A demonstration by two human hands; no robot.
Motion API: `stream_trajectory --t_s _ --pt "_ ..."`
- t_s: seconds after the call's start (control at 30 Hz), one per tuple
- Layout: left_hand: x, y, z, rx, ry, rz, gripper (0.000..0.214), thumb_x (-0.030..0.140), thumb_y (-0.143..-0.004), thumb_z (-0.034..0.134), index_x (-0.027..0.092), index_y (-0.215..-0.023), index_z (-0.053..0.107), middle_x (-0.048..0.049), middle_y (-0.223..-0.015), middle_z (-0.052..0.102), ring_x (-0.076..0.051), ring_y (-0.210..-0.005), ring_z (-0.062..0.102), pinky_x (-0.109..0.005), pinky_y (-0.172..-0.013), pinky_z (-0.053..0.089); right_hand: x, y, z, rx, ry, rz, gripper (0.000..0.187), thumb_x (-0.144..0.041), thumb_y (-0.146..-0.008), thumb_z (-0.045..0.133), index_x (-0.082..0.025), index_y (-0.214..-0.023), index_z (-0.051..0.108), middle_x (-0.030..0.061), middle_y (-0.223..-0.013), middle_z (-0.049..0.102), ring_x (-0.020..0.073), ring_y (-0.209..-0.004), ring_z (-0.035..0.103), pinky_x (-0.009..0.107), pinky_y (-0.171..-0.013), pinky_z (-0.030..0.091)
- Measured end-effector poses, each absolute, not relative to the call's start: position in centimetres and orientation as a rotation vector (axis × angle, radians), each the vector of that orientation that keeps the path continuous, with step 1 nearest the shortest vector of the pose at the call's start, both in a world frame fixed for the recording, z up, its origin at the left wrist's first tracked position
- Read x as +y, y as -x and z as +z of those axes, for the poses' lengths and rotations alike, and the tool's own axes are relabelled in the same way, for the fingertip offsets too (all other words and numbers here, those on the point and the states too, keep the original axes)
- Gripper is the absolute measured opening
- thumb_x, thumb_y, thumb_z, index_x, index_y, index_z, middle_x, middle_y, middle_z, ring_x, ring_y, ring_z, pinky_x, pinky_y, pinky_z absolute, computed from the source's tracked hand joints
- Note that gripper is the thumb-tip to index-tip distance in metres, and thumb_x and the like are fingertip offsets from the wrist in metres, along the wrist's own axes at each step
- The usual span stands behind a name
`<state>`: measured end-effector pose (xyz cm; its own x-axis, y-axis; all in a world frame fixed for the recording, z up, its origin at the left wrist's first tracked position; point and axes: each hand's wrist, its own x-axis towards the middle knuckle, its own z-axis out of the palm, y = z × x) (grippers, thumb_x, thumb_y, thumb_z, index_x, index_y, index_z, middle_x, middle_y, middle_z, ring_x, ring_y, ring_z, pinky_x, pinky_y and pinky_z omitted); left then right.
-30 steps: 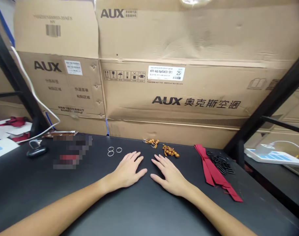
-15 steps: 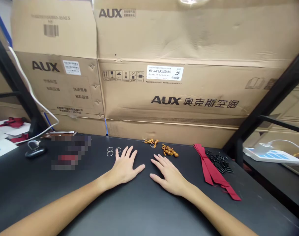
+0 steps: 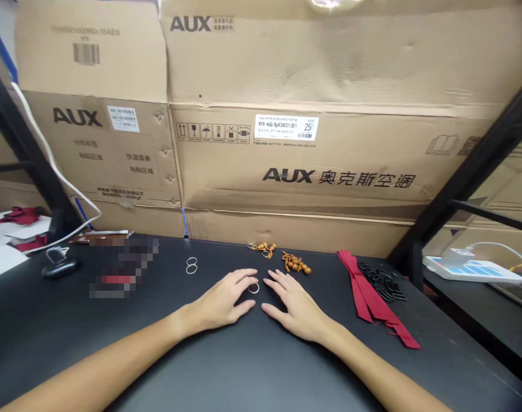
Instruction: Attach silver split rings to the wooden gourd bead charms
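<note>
My left hand [image 3: 227, 297] lies low over the black table, its thumb and fingers apart. A thin metal split ring [image 3: 253, 288] shows at its fingertips, partly covered by them; it appears to lie on the tabletop. Facing it, my right hand [image 3: 297, 306] rests palm down with fingers stretched and nothing in them. Two more metal rings [image 3: 192, 265] lie together farther left. Beyond my right hand are orange-brown beads on cords [image 3: 296, 263], and behind those a smaller bead cluster [image 3: 265, 248] with metal rings.
Red fabric strips [image 3: 375, 300] and a pile of black buckle-like pieces [image 3: 383, 283] lie to the right. At the left are a small dark case [image 3: 60, 268] and a blurred-out patch. Cardboard boxes [image 3: 295, 154] wall off the back, with a black frame post [image 3: 467, 166] at the right.
My left hand has moved right, bringing one ring from beside the other two toward the middle. The right hand has stayed in place.
</note>
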<state>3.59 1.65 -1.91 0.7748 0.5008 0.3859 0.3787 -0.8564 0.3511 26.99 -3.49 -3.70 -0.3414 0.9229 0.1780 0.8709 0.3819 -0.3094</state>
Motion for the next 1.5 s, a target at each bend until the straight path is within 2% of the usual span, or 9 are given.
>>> stream_trajectory --t_s 0.13,0.3,0.47,0.7,0.9,1.07,1.3,1.4,1.5 --pt "2.0 -3.7 -2.5 0.791 -2.756 0.67 0.035 0.034 -0.093 0.051 0.023 -0.126 0.057 -0.0086 -0.134 0.055 -0.025 -0.125 0.049 -0.041 -0.107 0.04 -3.5 -27.1 -3.8 -2.323 1.547 0.208 0.063 -0.06 -0.091 0.042 -0.021 -0.141 0.044 0.01 -0.152 0.033 0.0289 -0.142 0.024 0.05 -0.116 0.022" --pt "2.2 -3.8 -2.6 0.745 -2.753 0.622 0.03 0.035 -0.095 0.047 0.025 -0.118 0.064 -0.0065 -0.13 0.058 -0.023 -0.122 0.052 -0.04 -0.105 0.041 -3.6 -26.9 -3.8 -2.318 1.482 0.178 0.045 -0.049 -0.093 0.044 -0.025 -0.131 0.056 0.0082 -0.147 0.042 0.0281 -0.138 0.033 0.048 -0.113 0.029" --pt "2.0 -4.0 -2.2 0.597 -2.743 0.62 0.028 0.031 -0.098 0.042 0.023 -0.102 0.069 -0.005 -0.107 0.069 -0.02 -0.108 0.06 -0.034 -0.097 0.043 -3.8 -26.4 -3.6 -2.29 1.387 0.194 0.034 -0.039 -0.094 0.046 -0.027 -0.123 0.06 0.0066 -0.138 0.052 0.0252 -0.129 0.045 0.044 -0.108 0.038" --pt "1.9 -3.9 -2.1 0.526 -2.852 0.604 0.025 0.034 -0.098 0.045 0.021 -0.095 0.066 -0.0051 -0.097 0.067 -0.018 -0.095 0.06 -0.032 -0.087 0.041 -3.8 -26.1 -3.6 -2.304 1.26 0.204 0.026 -0.035 -0.092 0.052 -0.026 -0.113 0.065 0.0063 -0.125 0.061 0.0235 -0.119 0.051 0.04 -0.102 0.041" --pt "1.8 -4.1 -2.2 0.425 -3.068 0.665 0.018 0.024 -0.098 0.046 0.016 -0.091 0.061 -0.0051 -0.088 0.064 -0.018 -0.084 0.058 -0.031 -0.078 0.04 -4.2 -25.3 -3.2 -2.271 1.187 0.231 0.019 -0.025 -0.092 0.054 -0.021 -0.106 0.066 0.0081 -0.11 0.064 0.0234 -0.105 0.055 0.041 -0.092 0.046" --pt "1.5 -4.4 -2.1 0.376 -3.311 0.609 0.021 0.021 -0.098 0.045 0.015 -0.082 0.059 -0.0047 -0.078 0.06 -0.018 -0.075 0.054 -0.031 -0.071 0.039 -4.4 -24.9 -2.8 -2.26 1.182 0.264 0.017 -0.021 -0.091 0.055 -0.022 -0.103 0.066 0.0073 -0.1 0.062 0.0222 -0.095 0.053 0.039 -0.088 0.047" --pt "0.9 -4.5 -1.8 0.235 -3.471 0.516 0.016 0.007 -0.091 0.046 0.013 -0.084 0.059 -0.0086 -0.084 0.06 -0.021 -0.079 0.053 -0.033 -0.072 0.04 -4.4 -24.7 -3.1 -2.259 1.226 0.308 0.017 -0.019 -0.092 0.051 -0.021 -0.103 0.064 0.006 -0.089 0.057 0.0212 -0.087 0.05 0.037 -0.081 0.048" --pt "0.8 -4.6 -1.7 0.315 -3.403 0.547 0.014 0.008 -0.092 0.044 0.011 -0.093 0.058 -0.0114 -0.095 0.06 -0.023 -0.087 0.054 -0.035 -0.076 0.043 -4.4 -24.7 -3.1 -2.246 1.2 0.328 0.015 -0.02 -0.092 0.051 -0.021 -0.1 0.063 0.0053 -0.09 0.057 0.0205 -0.086 0.05 0.036 -0.081 0.048" --pt "1.0 -4.5 -1.7 0.502 -3.135 0.701 0.016 0.012 -0.095 0.039 0.014 -0.092 0.055 -0.0103 -0.1 0.058 -0.021 -0.09 0.054 -0.034 -0.08 0.045 -4.4 -24.7 -3.1 -2.214 1.193 0.328 0.018 -0.022 -0.095 0.046 -0.021 -0.092 0.064 0.005 -0.088 0.057 0.0197 -0.085 0.05 0.036 -0.081 0.047"
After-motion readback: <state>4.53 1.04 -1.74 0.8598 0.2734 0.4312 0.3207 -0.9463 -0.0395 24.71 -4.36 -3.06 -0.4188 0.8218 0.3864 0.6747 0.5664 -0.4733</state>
